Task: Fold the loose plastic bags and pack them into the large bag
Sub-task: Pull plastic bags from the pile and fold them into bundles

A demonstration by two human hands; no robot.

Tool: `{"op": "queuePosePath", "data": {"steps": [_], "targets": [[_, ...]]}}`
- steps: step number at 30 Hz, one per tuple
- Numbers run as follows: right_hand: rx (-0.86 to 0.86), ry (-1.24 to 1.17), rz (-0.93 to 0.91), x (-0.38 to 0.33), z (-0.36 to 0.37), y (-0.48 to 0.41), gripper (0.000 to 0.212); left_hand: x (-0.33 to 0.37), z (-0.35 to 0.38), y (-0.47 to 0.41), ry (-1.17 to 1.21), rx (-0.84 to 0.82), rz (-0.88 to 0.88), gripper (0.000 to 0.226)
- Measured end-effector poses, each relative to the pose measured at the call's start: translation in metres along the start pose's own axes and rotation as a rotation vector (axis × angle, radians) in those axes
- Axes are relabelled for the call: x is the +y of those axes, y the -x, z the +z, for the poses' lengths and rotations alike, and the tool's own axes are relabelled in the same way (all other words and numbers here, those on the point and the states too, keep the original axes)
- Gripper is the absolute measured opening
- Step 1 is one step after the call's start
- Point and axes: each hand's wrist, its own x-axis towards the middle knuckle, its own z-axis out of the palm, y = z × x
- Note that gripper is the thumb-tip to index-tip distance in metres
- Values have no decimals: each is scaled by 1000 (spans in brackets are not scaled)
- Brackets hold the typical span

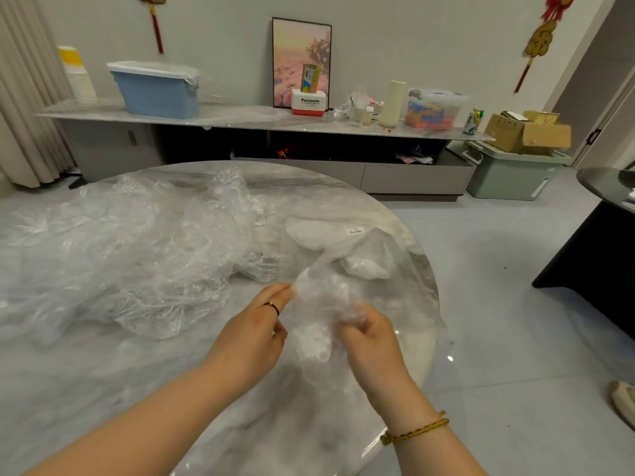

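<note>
A crumpled clear plastic bag point(319, 304) hangs between both hands above the round marble table point(343, 187). My left hand point(257, 324) pinches its left edge with the fingertips. My right hand point(367, 333) grips its right side with curled fingers. A large heap of loose clear plastic bags point(120, 255) covers the table's left half. To the right of the heap lies a big clear bag point(330, 235) with a white label, holding whitish folded pieces point(367, 267).
The table's curved edge runs close on the right, with grey floor beyond. A dark table point(591, 249) stands at the right. A long low cabinet point(261, 146) with boxes and bins lines the far wall. A shoe point(623, 401) lies on the floor.
</note>
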Motion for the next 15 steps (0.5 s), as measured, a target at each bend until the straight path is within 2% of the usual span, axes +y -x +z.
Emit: {"op": "queuePosePath", "data": {"steps": [3,6,9,13,15], "targets": [[-114,422,-66,1,13,-7,43,3,-9,14,30,-22,20,60],[-165,671,-40,0,21,-24,39,4,-19,27,36,-58,5,61],[-134,729,89,-4,30,-44,32,2,-29,38,27,-85,-3,63],[-16,552,292,-9,29,-63,33,-2,-39,49,31,-137,-20,66],[65,571,353,-17,37,-79,24,-7,-42,53,54,-162,-30,69]]}}
